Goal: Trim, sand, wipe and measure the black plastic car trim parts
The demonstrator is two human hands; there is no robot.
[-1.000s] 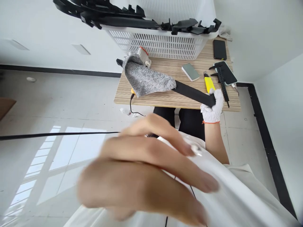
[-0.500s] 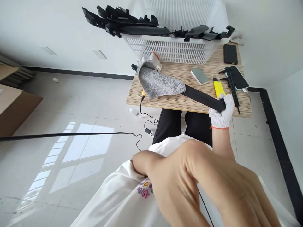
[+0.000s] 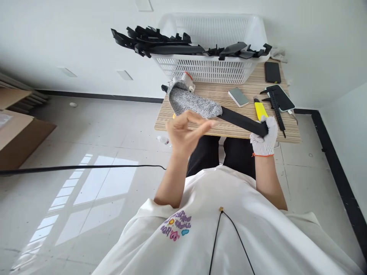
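My bare left hand (image 3: 185, 133) hovers over the table's front edge, in front of the grey cloth. Its thumb and forefinger come together in a pinch, slightly blurred, with nothing visible between them. A white knitted glove with an orange cuff covers my right hand (image 3: 265, 133), closed around the near end of a long flat black plastic strip (image 3: 242, 121). From there the strip slants up to the left beneath a fluffy grey cloth (image 3: 197, 104), which hides its middle. A dark tip (image 3: 164, 88) pokes out past the cloth's far end.
Behind the cloth, a white slotted basket (image 3: 206, 70) carries several black plastic parts (image 3: 160, 42). A yellow utility knife (image 3: 260, 110), a caliper (image 3: 275, 105), a phone (image 3: 282, 97), a small notepad (image 3: 238, 97) and a black box (image 3: 272, 72) lie on the wooden table (image 3: 200, 129).
My left hand has moved from close before the camera, low on the right, forward to the table edge, its fingers now pinched. My right hand keeps its grip on the strip. The view has shifted slightly.
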